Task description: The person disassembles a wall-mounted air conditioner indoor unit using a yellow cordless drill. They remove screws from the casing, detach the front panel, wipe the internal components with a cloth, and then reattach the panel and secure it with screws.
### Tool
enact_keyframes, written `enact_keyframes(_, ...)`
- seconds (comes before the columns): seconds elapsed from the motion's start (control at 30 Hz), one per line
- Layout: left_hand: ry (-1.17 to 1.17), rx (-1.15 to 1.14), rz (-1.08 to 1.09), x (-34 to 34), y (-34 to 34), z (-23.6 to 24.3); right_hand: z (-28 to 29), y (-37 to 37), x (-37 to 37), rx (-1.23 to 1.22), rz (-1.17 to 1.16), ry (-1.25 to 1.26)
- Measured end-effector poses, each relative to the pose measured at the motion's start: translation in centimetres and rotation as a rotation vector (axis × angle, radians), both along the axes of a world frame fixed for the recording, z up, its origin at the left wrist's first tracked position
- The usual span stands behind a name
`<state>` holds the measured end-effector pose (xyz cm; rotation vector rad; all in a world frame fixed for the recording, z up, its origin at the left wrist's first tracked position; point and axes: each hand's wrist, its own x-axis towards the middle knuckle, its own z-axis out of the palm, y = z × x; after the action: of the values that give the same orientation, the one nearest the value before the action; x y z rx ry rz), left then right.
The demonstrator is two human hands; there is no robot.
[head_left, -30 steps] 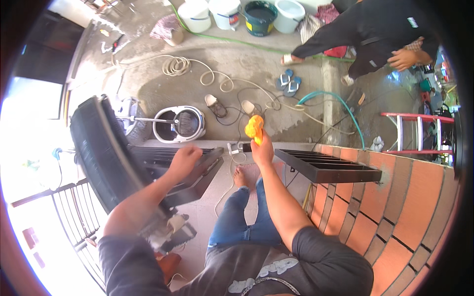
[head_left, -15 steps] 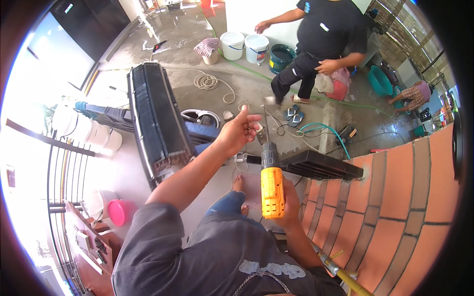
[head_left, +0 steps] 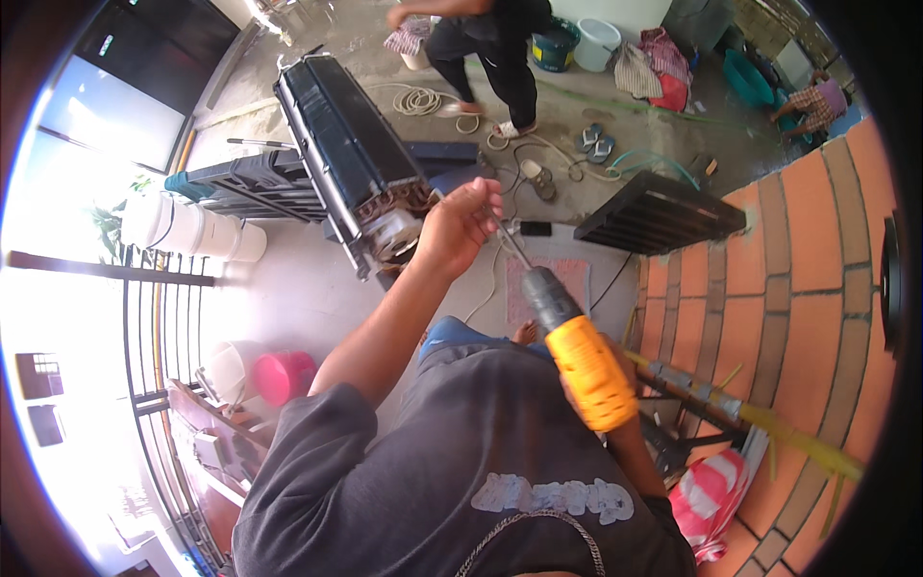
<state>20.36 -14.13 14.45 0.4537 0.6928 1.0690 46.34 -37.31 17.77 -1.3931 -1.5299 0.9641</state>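
Note:
A yellow and black cordless drill (head_left: 586, 375), fitted with a long thin bit (head_left: 510, 240), is held diagonally before my chest. Its grip is in my right hand (head_left: 615, 361), which is largely hidden behind the drill body. My left hand (head_left: 461, 226), raised higher, has its fingers curled at the far end of the bit; whether anything small is also between them is not visible. Just beyond that hand, a long dark appliance (head_left: 341, 125) with exposed coils at its near end rests tilted by a black metal railing (head_left: 250, 188).
A person (head_left: 490, 67) in dark clothes walks beyond the appliance; another (head_left: 817, 106) bends at far right. A black slatted panel (head_left: 654, 221) meets the orange brick wall (head_left: 808, 288). Hoses (head_left: 413, 96), sandals, buckets (head_left: 596, 43), white containers (head_left: 183, 231) and a yellow pole (head_left: 769, 423) surround me.
The drill has tilted diagonally, and my left hand's fingers have curled in at its bit. The person in dark clothes has stepped leftward; the view has shifted, showing more of my shirt.

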Motion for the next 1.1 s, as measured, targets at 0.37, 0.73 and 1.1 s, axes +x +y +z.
enact_keyframes(0.37,0.089,-0.100,-0.088,-16.6,-11.3,-1.0,0.3,-9.2,-16.2,-0.281,-0.351,0.604)
enact_keyframes(0.73,0.295,0.018,-0.402,-21.8,-10.7,0.8,0.5,-12.7,-23.6,-0.331,-0.479,0.803)
enact_keyframes(1.1,0.419,-0.134,-0.362,-15.3,-6.2,-3.1,-7.3,-6.9,-23.4,-0.354,-0.606,1.390)
